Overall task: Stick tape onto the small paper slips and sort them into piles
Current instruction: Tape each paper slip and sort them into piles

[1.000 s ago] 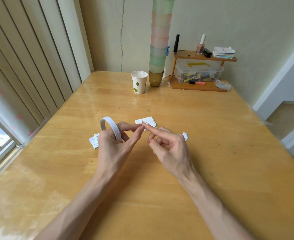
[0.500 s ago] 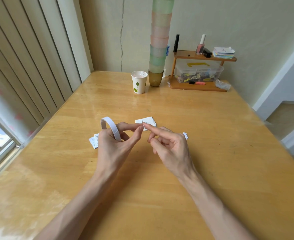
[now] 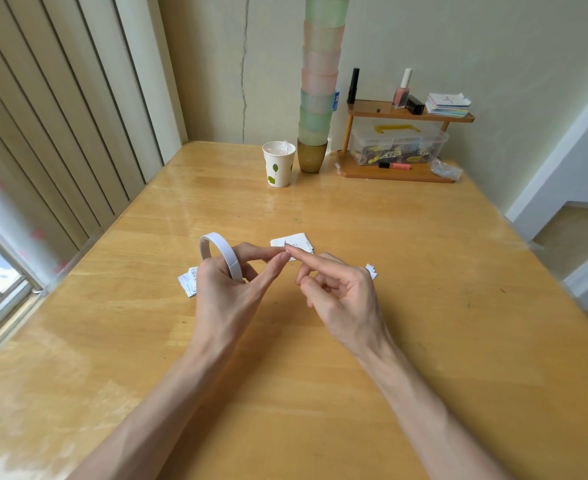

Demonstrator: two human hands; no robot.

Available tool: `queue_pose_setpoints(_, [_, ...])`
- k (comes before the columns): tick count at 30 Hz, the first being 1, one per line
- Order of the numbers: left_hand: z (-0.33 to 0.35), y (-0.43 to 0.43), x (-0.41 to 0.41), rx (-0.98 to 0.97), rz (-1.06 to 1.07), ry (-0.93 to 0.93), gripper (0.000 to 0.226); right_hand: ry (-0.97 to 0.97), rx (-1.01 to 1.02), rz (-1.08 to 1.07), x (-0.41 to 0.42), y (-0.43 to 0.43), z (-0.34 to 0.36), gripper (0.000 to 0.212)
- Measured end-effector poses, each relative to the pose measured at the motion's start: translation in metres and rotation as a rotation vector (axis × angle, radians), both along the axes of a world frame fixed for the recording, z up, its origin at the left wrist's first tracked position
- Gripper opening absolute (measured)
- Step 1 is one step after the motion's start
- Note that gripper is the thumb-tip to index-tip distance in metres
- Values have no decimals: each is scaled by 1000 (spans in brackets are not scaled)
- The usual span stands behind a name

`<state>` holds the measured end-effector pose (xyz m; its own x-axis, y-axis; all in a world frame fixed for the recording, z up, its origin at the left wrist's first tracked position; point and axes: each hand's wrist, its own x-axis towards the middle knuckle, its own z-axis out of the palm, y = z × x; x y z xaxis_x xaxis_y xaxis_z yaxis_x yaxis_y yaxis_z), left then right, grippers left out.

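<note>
Holding tape roll (image 3: 220, 252) upright in left hand (image 3: 228, 296), loose end apparently pinched between thumb and forefinger. Touching that spot with straight index of right hand (image 3: 344, 299); other fingers loosely curled, nothing gripped. Nearest paper slips (image 3: 296, 241) flat on tabletop (image 3: 285, 393) just beyond the meeting fingertips, long side across. Probably a short forward reach, right hand nearer. Also noted: left pile (image 3: 188, 284) beside left hand, single slip (image 3: 372, 271) just outboard of right hand.

No words or numbers can be read. The middle paper slips (image 3: 292, 242) and the left paper slips (image 3: 188, 284) have tiny dark print, too small to make out. The paper cup (image 3: 278, 164) shows only green leaf pictures.
</note>
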<state>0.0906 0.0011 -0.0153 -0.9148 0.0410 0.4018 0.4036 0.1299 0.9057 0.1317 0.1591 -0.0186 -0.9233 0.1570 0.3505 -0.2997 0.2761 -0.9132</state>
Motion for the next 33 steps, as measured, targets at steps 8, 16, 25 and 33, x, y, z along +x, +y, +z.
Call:
queue_pose_setpoints(8, [-5, -1, -2, -27, 25, 23, 9, -4, -2, 4, 0, -1, -1, 45])
queue_pose_setpoints(16, [-5, -2, -3, -54, 22, 56, 11, 20, 32, -2, 0, -1, -2, 45])
queue_pose_setpoints(25, [-4, 0, 0, -99, 55, 64, 5, 32, 41, -6, -1, 0, -5, 45])
queue_pose_setpoints(33, [-1, 1, 3, -96, 77, 44, 7, 11, 27, 1, -1, -1, -6, 47])
